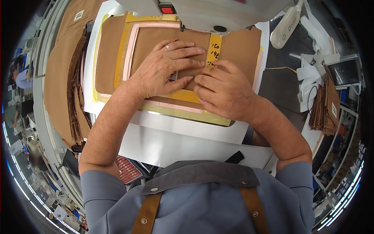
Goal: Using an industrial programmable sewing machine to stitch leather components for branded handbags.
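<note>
My left hand (pixel 169 64) lies flat with its fingers spread on a brown fabric piece (pixel 154 36). A flat template frame (pixel 181 96) with yellow and pink edges surrounds this fabric. My right hand (pixel 224 89) rests over the frame's right part, its fingers curled and pressed together; whatever they grip, if anything, is hidden. Beside its fingertips runs a yellow strip (pixel 214 45) with dark handwriting. A small pale patch (pixel 173 76) shows between my left thumb and forefinger. Both hands are below a sewing machine head (pixel 222 15).
A tall stack of brown fabric pieces (pixel 58 82) stands at the left. More brown pieces (pixel 325 107) hang at the right beside white scraps (pixel 309 80). A white lamp-like device (pixel 286 29) is at the upper right. The white table edge (pixel 187 150) is near my body.
</note>
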Motion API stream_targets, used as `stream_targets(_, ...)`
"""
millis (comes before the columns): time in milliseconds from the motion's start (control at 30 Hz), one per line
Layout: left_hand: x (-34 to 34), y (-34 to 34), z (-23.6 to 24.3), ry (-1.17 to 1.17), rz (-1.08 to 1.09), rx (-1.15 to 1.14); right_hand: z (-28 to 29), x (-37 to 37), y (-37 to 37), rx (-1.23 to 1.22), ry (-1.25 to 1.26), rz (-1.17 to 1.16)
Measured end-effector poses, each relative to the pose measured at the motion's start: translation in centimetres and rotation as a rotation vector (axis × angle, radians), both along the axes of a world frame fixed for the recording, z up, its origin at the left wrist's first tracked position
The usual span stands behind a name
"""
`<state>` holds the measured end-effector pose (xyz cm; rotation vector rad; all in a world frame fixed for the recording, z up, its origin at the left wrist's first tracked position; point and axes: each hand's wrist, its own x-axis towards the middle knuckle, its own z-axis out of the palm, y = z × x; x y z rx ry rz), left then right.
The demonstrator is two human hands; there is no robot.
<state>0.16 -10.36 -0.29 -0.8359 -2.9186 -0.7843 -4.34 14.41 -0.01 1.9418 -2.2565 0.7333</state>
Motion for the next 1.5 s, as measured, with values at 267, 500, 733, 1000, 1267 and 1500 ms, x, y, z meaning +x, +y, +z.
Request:
stream_targets(267, -0.3, 0.4, -0.1, 0.008, 0.017, 0.0, -0.2, 0.2, -0.1, -0.021, -0.032, -0.031)
stream_targets(500, -1.2, 0.7, -0.8, 0.085, 0.032, -0.096, -0.3, 0.4, 0.1, 0.026, -0.055, -0.028)
stream_targets(733, -1.8, 0.9, -0.8, 0.126, 0.058, -0.067, -0.2, 0.4, 0.0, 0.017, -0.062, -0.03)
stream_targets(1000, -1.8, 1.4, -1.3, 0.13, 0.092, -0.015, -0.2, 0.4, 0.3, 0.026, -0.083, -0.043)
stream_targets(1267, -1.6, 1.4, -1.3, 0.14, 0.126, -0.116, -0.2, 0.4, 0.0, 0.04, -0.095, -0.038)
stream_targets(1500, -1.0, -1.4, 1.1, 0.178, 0.155, -0.024, 0.4, 0.5, 0.2, 0.078, -0.096, -0.048)
